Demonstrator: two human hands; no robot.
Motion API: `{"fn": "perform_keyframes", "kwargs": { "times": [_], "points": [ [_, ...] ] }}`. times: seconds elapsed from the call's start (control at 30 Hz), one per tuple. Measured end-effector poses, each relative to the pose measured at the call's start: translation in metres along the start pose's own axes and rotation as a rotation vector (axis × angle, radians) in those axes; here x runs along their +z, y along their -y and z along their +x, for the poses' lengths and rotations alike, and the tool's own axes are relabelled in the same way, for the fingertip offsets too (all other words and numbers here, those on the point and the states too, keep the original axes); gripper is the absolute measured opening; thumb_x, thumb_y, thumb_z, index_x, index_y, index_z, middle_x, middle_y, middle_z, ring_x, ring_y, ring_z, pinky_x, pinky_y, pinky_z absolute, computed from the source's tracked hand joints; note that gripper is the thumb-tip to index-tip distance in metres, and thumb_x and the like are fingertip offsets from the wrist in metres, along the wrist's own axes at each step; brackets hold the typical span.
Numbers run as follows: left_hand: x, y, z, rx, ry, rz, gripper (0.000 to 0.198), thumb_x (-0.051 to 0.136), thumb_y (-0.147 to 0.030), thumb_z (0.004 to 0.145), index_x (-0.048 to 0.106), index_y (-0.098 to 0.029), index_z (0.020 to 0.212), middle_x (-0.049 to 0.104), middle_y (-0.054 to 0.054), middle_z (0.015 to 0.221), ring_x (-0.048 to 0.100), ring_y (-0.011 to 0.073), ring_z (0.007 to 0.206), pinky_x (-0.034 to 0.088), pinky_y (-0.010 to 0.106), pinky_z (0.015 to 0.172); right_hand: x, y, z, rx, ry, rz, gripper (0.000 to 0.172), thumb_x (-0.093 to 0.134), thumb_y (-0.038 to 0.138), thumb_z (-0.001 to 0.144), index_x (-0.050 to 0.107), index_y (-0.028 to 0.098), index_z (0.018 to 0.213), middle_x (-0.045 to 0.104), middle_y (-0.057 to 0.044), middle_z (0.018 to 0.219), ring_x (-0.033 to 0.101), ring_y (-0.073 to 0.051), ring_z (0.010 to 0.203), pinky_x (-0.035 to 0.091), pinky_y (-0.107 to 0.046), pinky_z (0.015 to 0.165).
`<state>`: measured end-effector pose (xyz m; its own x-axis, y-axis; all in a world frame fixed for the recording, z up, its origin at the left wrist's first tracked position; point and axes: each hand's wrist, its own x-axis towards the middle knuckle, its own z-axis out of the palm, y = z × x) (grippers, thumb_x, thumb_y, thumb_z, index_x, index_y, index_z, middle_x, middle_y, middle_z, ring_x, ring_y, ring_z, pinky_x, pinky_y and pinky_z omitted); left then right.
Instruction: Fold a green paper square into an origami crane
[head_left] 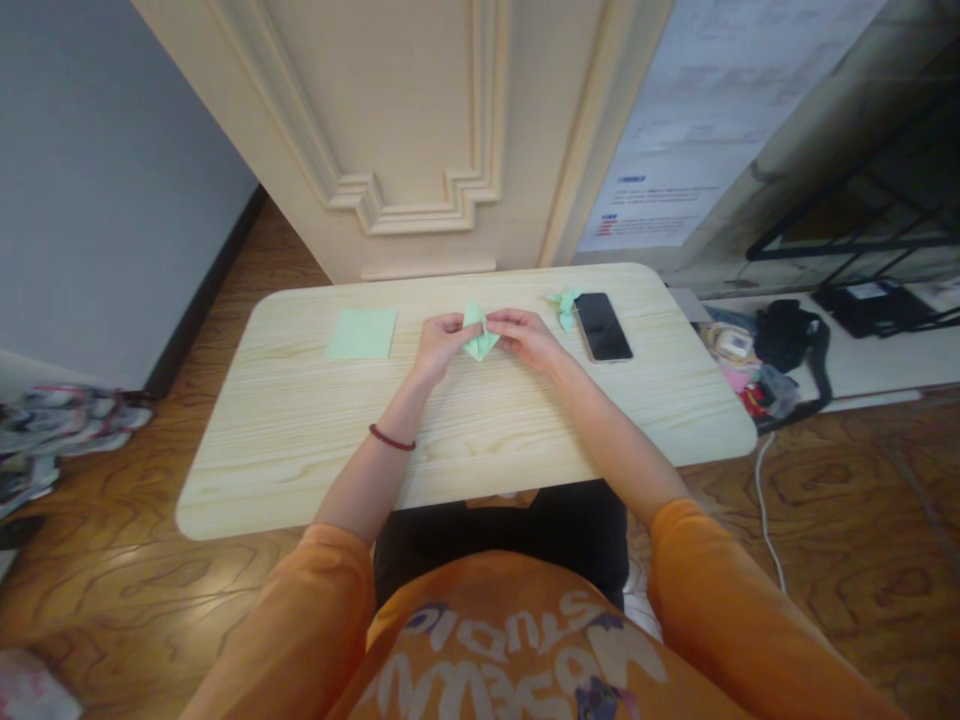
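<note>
The left hand [439,345] and the right hand [526,340] are up close together over a light wood table [247,480], and a folded green paper [478,335] sits between them. The paper is at 3 o'clock from the left hand and at 9 o'clock from the right hand, so it touches both, and neither hand looks nearer. Both hands are curled, not wide open, and their fingers pinch the paper from its 2 sides. The thumbs are hard to see, so I cannot tell just how tight the grip is. The long side of the paper runs from 12 o'clock to 6 o'clock, with a pointy tip at 12 o'clock, toward the far edge of the table. Its lower part spreads wider, with a corner poking out at about 4 o'clock. A flat green paper square [361,333] lies at 9 o'clock from the left hand, well apart from it. A small folded green paper [566,305] lies at 2 o'clock from the right hand, just beside a black phone [603,327], which lies at 3 o'clock from that hand. A dark red bracelet [391,437] is on the left wrist.
</note>
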<state>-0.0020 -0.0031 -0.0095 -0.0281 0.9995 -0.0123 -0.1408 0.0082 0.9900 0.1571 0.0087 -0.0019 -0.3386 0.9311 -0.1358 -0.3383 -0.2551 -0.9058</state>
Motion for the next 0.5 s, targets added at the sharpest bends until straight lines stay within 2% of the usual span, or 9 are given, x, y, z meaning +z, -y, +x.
{"fn": "perform_keyframes", "kwargs": {
  "times": [0.1,0.3,0.5],
  "points": [
    [-0.0023,-0.0005,0.0013,-0.031,0.041,0.012,0.04,0.085,-0.049,0.05,0.072,-0.015,0.067,0.068,0.002,0.064,0.056,0.0115,0.057,0.043,0.024,0.057,-0.0013,-0.0003,0.0008,0.003,-0.016,-0.02,0.035,0.09,0.031,0.045,0.073,0.019,0.074,0.071,0.001,0.074,0.064,-0.012,0.073,0.052,-0.027,0.076],
    [-0.0055,-0.0002,0.0037,-0.059,0.108,-0.026,0.035,0.082,-0.045,0.056,0.074,-0.015,0.071,0.071,0.004,0.071,0.063,0.0151,0.066,0.05,0.027,0.068,-0.0063,-0.0031,0.0042,-0.032,-0.047,-0.064,0.036,0.089,0.032,0.047,0.072,0.02,0.077,0.071,0.001,0.077,0.066,-0.014,0.076,0.052,-0.03,0.077],
    [-0.0057,-0.0028,0.0019,-0.04,0.133,-0.028,0.04,0.087,-0.048,0.051,0.076,-0.016,0.072,0.073,0.005,0.074,0.064,0.0155,0.067,0.051,0.027,0.069,-0.0068,-0.0017,0.0032,-0.04,-0.012,-0.071,0.036,0.088,0.034,0.049,0.074,0.019,0.079,0.073,0.0,0.081,0.066,-0.015,0.078,0.052,-0.03,0.077]
  ]
}}
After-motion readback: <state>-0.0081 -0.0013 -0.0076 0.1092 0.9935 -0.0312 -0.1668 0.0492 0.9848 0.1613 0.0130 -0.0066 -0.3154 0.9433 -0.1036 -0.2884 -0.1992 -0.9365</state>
